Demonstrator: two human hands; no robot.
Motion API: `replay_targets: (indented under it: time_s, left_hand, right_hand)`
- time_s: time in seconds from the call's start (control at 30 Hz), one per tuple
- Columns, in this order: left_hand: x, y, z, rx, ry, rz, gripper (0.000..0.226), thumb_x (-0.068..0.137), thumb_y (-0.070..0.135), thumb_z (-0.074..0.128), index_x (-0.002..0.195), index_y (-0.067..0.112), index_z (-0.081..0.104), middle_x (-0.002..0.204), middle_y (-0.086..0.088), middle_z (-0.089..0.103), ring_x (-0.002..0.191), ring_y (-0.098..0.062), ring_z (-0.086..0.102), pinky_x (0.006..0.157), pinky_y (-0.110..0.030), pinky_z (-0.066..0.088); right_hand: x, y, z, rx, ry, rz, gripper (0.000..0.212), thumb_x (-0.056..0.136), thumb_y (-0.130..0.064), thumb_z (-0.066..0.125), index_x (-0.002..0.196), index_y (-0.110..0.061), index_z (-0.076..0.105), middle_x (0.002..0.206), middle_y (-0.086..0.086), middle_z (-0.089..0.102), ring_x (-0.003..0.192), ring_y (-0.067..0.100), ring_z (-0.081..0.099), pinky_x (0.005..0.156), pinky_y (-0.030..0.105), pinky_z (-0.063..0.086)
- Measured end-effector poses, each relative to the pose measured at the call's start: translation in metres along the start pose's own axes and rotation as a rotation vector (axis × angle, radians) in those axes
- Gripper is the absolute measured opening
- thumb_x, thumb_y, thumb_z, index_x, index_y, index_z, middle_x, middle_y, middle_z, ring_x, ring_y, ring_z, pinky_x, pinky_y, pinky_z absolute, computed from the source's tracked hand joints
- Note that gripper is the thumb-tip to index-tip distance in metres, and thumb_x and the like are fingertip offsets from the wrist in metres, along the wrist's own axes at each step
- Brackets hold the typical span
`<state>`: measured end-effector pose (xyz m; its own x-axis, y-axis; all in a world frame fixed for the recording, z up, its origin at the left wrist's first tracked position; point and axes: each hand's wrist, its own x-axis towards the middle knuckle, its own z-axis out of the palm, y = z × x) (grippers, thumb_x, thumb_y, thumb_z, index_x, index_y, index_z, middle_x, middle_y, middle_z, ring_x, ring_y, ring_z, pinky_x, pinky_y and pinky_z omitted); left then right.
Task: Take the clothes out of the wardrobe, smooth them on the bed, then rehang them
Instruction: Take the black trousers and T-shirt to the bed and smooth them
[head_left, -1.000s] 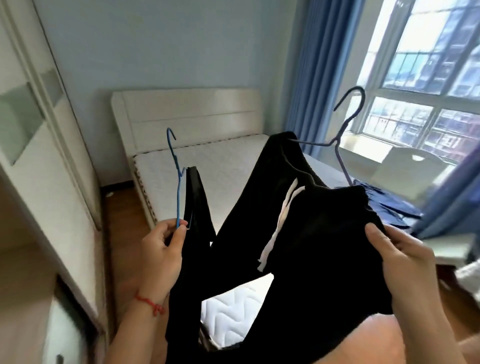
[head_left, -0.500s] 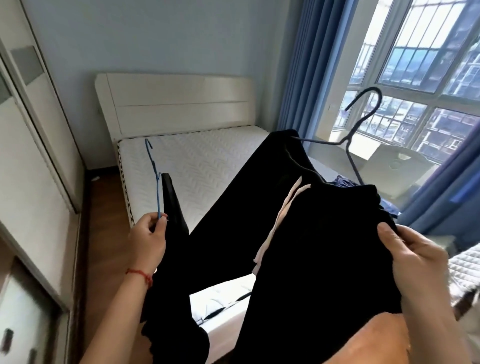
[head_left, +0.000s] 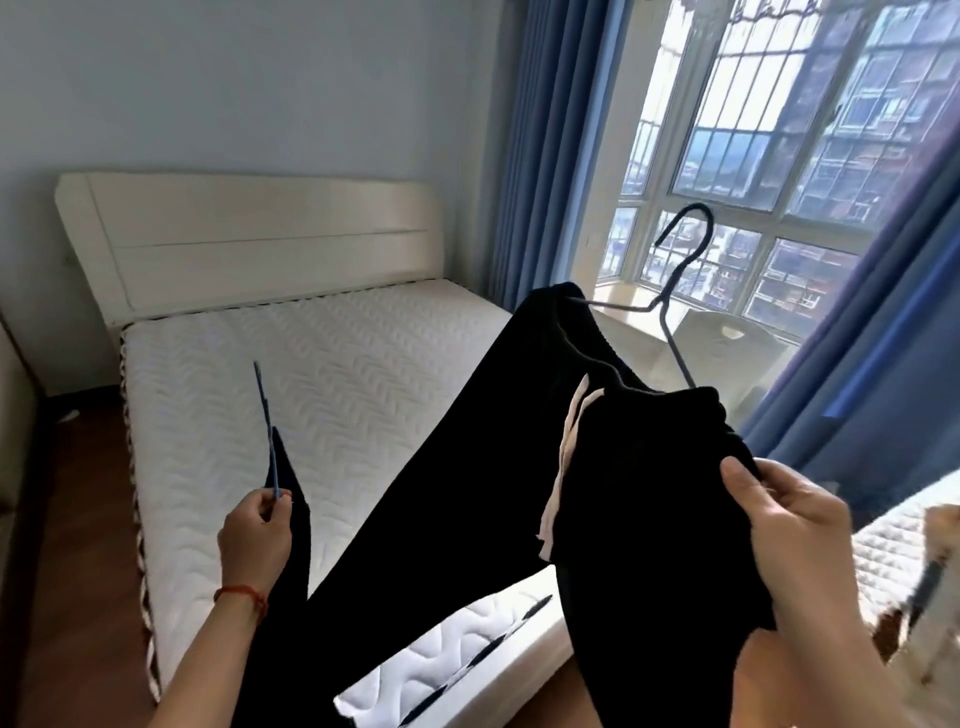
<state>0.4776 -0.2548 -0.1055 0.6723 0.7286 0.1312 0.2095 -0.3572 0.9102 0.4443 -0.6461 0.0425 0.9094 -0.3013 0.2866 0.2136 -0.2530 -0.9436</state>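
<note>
Bed (head_left: 322, 374): bare quilted mattress, white headboard. Black trousers (head_left: 649, 519): pale drawstring, on dark hanger (head_left: 675, 291), bunched in right hand (head_left: 789, 525) above the bed's foot. Second black garment (head_left: 291, 519): on blue hanger (head_left: 267, 431), pinched by left hand (head_left: 254, 535). Step, judged: carrying clothes over; next, lay them flat. No legible writing.

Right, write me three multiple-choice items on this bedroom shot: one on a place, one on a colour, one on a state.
1. Where is the mattress?
A. below and beyond the held clothes
B. on the windowsill
C. inside the wardrobe

2. What colour is the hanger in the left hand?
A. red
B. blue
C. white

3. What is the right hand doing?
A. hanging idle
B. pressing the bed flat
C. gripping the black garment

Answers:
1 A, white quilting shows under the fabric.
2 B, its thin wire is blue.
3 C, its fingers clutch bunched cloth.
</note>
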Motion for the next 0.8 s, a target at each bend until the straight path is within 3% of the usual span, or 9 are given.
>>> replay_targets:
  time_s: [0.13, 0.3, 0.43, 0.57, 0.67, 0.8]
  left_hand:
    - [0.037, -0.033, 0.040, 0.078, -0.054, -0.119, 0.023, 0.089, 0.012, 0.055, 0.093, -0.009, 0.063, 0.099, -0.030, 0.065, 0.097, -0.044, 0.058, 0.082, -0.042, 0.042]
    - [0.063, -0.060, 0.087, 0.146, -0.184, -0.232, 0.028, 0.086, 0.017, 0.057, 0.080, -0.009, 0.064, 0.088, -0.030, 0.065, 0.089, -0.045, 0.058, 0.071, -0.037, 0.034]
    - [0.072, -0.062, 0.118, 0.228, -0.212, -0.299, 0.022, 0.087, 0.006, 0.056, 0.093, -0.013, 0.065, 0.101, -0.033, 0.064, 0.100, -0.047, 0.057, 0.083, -0.041, 0.040]
    - [0.073, -0.053, 0.140, 0.245, -0.255, -0.338, 0.027, 0.085, 0.004, 0.055, 0.108, -0.007, 0.063, 0.116, -0.028, 0.062, 0.111, -0.043, 0.054, 0.095, -0.042, 0.039]
    - [0.069, -0.025, 0.159, 0.221, -0.315, -0.261, 0.036, 0.085, 0.006, 0.056, 0.120, -0.004, 0.057, 0.125, -0.025, 0.057, 0.117, -0.039, 0.052, 0.100, -0.041, 0.037]
    - [0.055, 0.037, 0.189, 0.158, -0.420, -0.023, 0.041, 0.086, 0.008, 0.059, 0.124, -0.003, 0.052, 0.130, -0.023, 0.054, 0.122, -0.034, 0.050, 0.101, -0.037, 0.036]
  right_hand:
    - [0.026, 0.022, 0.018, -0.059, 0.006, 0.028, 0.024, 0.088, -0.012, 0.057, 0.064, -0.015, 0.062, 0.040, -0.013, 0.056, 0.039, -0.002, 0.047, 0.040, 0.008, 0.032]
    - [0.052, 0.066, 0.032, -0.099, -0.012, 0.068, 0.024, 0.086, -0.009, 0.061, 0.062, -0.008, 0.063, 0.047, -0.012, 0.059, 0.045, 0.000, 0.046, 0.046, 0.012, 0.035]
    - [0.063, 0.088, 0.036, -0.082, -0.037, 0.114, 0.016, 0.085, -0.014, 0.063, 0.073, -0.022, 0.069, 0.053, -0.005, 0.062, 0.055, 0.006, 0.053, 0.053, 0.021, 0.040]
    - [0.072, 0.097, 0.033, -0.072, -0.040, 0.120, 0.015, 0.085, -0.013, 0.063, 0.073, -0.021, 0.069, 0.057, -0.003, 0.065, 0.054, 0.006, 0.054, 0.053, 0.017, 0.041]
    - [0.077, 0.097, 0.026, -0.079, -0.044, 0.134, 0.015, 0.085, -0.013, 0.064, 0.072, -0.019, 0.069, 0.061, 0.000, 0.068, 0.056, 0.008, 0.057, 0.054, 0.018, 0.042]
    - [0.079, 0.094, 0.010, -0.080, -0.048, 0.140, 0.020, 0.085, -0.010, 0.063, 0.065, -0.014, 0.068, 0.057, -0.002, 0.066, 0.054, 0.007, 0.056, 0.052, 0.016, 0.042]
